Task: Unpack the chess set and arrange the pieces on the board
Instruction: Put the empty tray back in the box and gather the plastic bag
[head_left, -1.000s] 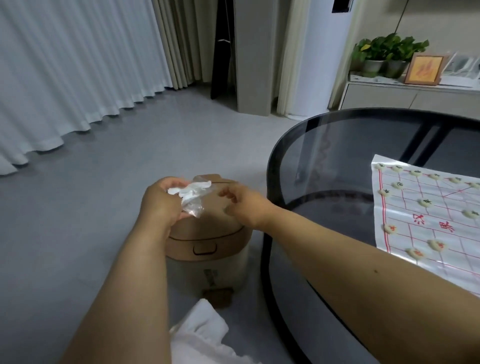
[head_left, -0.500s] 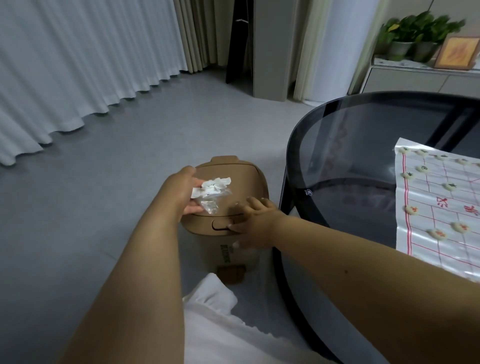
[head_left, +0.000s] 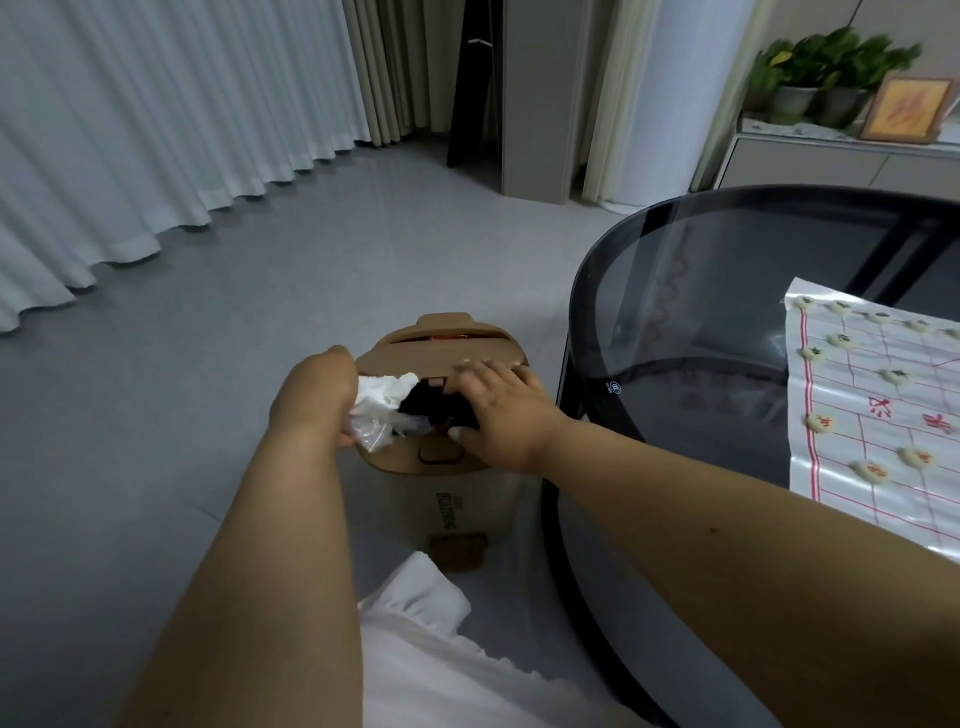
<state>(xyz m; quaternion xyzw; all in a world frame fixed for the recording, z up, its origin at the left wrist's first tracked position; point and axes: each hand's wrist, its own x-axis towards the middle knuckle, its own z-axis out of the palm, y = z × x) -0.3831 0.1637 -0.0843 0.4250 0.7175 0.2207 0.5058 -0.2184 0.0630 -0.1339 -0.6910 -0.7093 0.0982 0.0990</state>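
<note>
Hands meet over a small brown bin (head_left: 457, 499) standing on the grey floor (head_left: 218, 322), just beside the 9 o'clock edge of a round dark glass table (head_left: 691, 291). Left hand (head_left: 317, 395) — fingers curled round a crumpled wad of white paper and clear plastic wrapping (head_left: 382, 405) — holds the wad at the dark opening in the bin's lid, at the opening's 9 o'clock side, with part of the plastic hanging over the lid. Right hand (head_left: 498, 410) lies on the lid at the 3 o'clock side of the opening, its fingers stretched flat across the lid panel (head_left: 462, 348) and pressing on it, the thumb lower down on the front of the lid; nothing is grasped by it. Printed lettering runs down the bin's pale front wall. On the table, toward 3 o'clock of the view, lies a white sheet printed as a chess board (head_left: 883, 483) with red grid lines, and round pale chess pieces (head_left: 823, 422) marked in green or red sit on its line crossings — green ones along the far rows, red ones nearer. White fabric (head_left: 431, 649) fills the 6 o'clock edge of the view between the forearms. White curtains (head_left: 130, 130) hang at 10 o'clock; potted plants (head_left: 826, 67) and a framed picture (head_left: 906, 109) stand on a cabinet at 2 o'clock
</note>
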